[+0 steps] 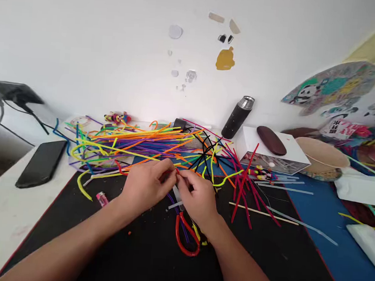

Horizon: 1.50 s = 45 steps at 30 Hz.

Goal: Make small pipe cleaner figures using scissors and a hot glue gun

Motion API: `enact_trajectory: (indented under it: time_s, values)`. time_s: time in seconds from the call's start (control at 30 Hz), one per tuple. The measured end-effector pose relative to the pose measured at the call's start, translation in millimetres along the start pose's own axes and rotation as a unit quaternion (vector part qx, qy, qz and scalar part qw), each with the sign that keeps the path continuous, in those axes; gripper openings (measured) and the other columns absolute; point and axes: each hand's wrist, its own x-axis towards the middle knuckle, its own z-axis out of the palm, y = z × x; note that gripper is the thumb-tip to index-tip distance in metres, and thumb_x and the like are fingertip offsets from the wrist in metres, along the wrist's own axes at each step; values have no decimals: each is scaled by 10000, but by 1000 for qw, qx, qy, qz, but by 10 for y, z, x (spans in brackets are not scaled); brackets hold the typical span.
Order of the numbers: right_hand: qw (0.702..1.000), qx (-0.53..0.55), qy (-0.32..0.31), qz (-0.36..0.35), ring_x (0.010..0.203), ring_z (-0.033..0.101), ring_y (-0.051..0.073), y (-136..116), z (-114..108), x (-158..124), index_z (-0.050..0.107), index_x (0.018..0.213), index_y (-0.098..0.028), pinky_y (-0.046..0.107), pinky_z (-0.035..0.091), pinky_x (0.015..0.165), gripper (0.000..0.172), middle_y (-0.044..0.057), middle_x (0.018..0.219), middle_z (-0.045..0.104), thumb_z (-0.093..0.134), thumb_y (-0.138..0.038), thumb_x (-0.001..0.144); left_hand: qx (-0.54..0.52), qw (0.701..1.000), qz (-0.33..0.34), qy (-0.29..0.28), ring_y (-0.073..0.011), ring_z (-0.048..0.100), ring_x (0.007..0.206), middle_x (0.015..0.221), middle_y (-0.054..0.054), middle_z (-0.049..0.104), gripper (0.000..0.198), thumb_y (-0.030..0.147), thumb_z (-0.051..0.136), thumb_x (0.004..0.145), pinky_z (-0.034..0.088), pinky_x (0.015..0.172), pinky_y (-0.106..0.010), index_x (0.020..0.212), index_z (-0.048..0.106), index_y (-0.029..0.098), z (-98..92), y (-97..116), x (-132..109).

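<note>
My left hand [150, 183] and my right hand [198, 197] meet above the black mat [134, 256], thumbs and fingers pinched together. Between the fingertips shows a small red piece of pipe cleaner [176, 171], mostly hidden by the fingers. Below my right hand lie red-handled scissors [177, 234], their blades partly covered by it. A purple pipe cleaner [185, 234] runs through the handle loops, and a yellow twisted piece [196, 232] lies beside them. Past my hands spreads a heap of coloured pipe cleaners [148, 144], with black ones [208, 155] crossed at its right.
A pink lighter [102, 198] and a phone [41, 163] lie at left. Red pipe cleaners [243, 187] and a thin wooden stick [266, 213] lie at right. Behind stand a black thermos [236, 119] and a white box [278, 157] bearing a dark red case [271, 141].
</note>
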Motion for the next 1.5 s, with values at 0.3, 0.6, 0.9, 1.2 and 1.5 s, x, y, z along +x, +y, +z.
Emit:
enact_trajectory:
  time_s: [0.3, 0.6, 0.9, 1.2, 1.5]
  values:
    - [995, 80, 13, 61, 510, 538, 137, 44, -24, 28, 786, 1048, -190, 259, 409, 508, 283, -10, 636, 628, 596, -399, 1029, 32, 993, 16, -116, -213, 745, 781, 875, -16, 807, 273, 366, 508, 1028, 426, 661, -280, 1003, 753, 249, -231, -264, 148]
    - [988, 118, 16, 101, 454, 509, 126, 58, -61, 34, 779, 998, -188, 247, 373, 442, 326, -32, 562, 551, 614, -467, 1032, 175, 955, -43, -234, -271, 771, 820, 920, -68, 821, 309, 347, 457, 1035, 475, 674, -305, 1091, 745, 252, -369, -448, 208]
    - [996, 65, 8, 66, 498, 535, 127, 38, -47, 21, 785, 1022, -197, 253, 406, 489, 260, 2, 659, 678, 604, -383, 1047, 254, 911, -2, -325, -347, 769, 769, 850, -131, 790, 276, 264, 430, 1045, 459, 616, -354, 1131, 677, 176, -221, -376, 185]
    - [999, 29, 5, 28, 600, 636, 147, 1, -51, 21, 795, 1031, -197, 264, 458, 580, 224, 19, 736, 746, 604, -313, 1040, 246, 891, 16, -381, -352, 775, 795, 862, -148, 778, 269, 207, 411, 1050, 477, 630, -358, 1101, 670, 154, -161, -346, 175]
    - [1000, -8, -18, 7, 563, 619, 135, -10, -48, 7, 797, 1029, -213, 263, 440, 576, 237, 16, 765, 775, 583, -311, 1052, 247, 890, 14, -383, -341, 774, 798, 848, -157, 774, 268, 175, 436, 1029, 529, 701, -377, 1136, 680, 145, -133, -357, 142]
